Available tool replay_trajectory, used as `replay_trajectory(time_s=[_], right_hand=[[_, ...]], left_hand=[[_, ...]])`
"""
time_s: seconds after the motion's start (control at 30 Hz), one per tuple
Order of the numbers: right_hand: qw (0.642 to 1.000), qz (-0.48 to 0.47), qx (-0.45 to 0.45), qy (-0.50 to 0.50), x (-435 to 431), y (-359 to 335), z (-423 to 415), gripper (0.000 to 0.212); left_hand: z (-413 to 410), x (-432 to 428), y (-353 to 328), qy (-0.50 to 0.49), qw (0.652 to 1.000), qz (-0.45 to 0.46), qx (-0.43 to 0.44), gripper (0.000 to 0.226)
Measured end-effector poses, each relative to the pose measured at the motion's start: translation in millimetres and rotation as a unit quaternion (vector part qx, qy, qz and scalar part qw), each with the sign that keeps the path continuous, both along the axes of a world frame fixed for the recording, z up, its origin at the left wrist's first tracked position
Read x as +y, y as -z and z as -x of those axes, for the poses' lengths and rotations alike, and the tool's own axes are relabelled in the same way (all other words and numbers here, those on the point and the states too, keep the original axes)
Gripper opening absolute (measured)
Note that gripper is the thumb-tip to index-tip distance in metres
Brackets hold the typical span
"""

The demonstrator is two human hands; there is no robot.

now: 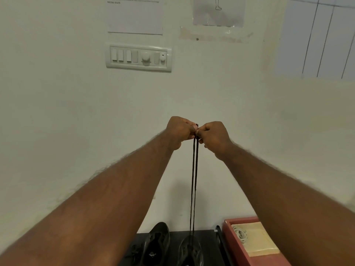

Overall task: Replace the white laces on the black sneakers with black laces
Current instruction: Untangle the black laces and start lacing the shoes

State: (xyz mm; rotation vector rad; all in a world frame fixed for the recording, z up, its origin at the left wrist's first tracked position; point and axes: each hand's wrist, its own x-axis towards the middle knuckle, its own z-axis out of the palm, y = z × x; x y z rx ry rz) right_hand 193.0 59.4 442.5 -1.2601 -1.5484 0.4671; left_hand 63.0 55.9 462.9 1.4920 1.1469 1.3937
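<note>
Two bare forearms reach up from the lower corners and meet at the middle, where the left hand (179, 132) and right hand (214, 137) sit knuckle to knuckle. Each hand has its fingers curled and pinches the top ends of the black lace (194, 179) between thumb and fingertips.

Below and to the right of the hands, a red tray (235, 246) holds a cream mat (259, 240), and a coil of white laces (241, 234) lies on the mat's far left corner.

The black lace hangs straight down from the hands as two thin, taut strands running side by side, and they end at the right sneaker (190, 250) directly beneath. The left sneaker (155, 244) stands just beside it, below the left hand; both are black and rest on a dark surface (209, 237) whose far edge meets the pale wall. The tray lies near the right sneaker.

Around the raised hands there is only bare wall; a switch panel (138, 57) is mounted well above them.
</note>
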Motion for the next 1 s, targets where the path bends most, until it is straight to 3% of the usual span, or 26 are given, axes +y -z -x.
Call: replay_trajectory(time_s=[0.47,0.53,0.63,0.67,0.73,0.77,0.83,0.87,0.9,1.0], right_hand=[[1.0,0.026,-0.006,-0.005,-2,28,4,0.019],[0.999,0.027,-0.042,0.014,-7,33,0,0.018],[0.987,0.154,-0.047,0.003,-13,47,-8,0.013],[0.978,0.201,-0.06,-0.003,-16,55,-12,0.013],[0.989,0.122,-0.067,0.056,-12,68,-18,0.018],[0.993,0.052,-0.036,0.097,-8,72,-22,0.016],[0.989,-0.051,0.013,0.141,-16,87,-28,0.009],[0.989,-0.056,0.003,0.137,-22,97,-30,0.01],[0.992,-0.025,-0.005,0.12,-24,117,-33,0.02],[0.989,0.124,-0.033,0.071,-19,200,-43,0.038]], left_hand=[[9,-4,30,0.005,0.999,0.027,0.03,0.012],[10,-9,36,-0.006,0.998,0.05,0.037,0.008],[14,-12,55,-0.014,0.988,0.147,0.039,0.012],[17,-14,61,-0.009,0.984,0.172,0.054,0.016],[22,-11,76,-0.044,0.977,0.15,0.146,0.018],[26,-5,84,-0.111,0.968,0.067,0.214,0.016],[36,-8,105,-0.217,0.939,-0.106,0.245,0.013],[42,-9,120,-0.23,0.926,-0.147,0.26,0.013],[46,-8,142,-0.214,0.914,-0.148,0.311,0.013],[56,0,224,-0.127,0.873,-0.002,0.47,0.019]])
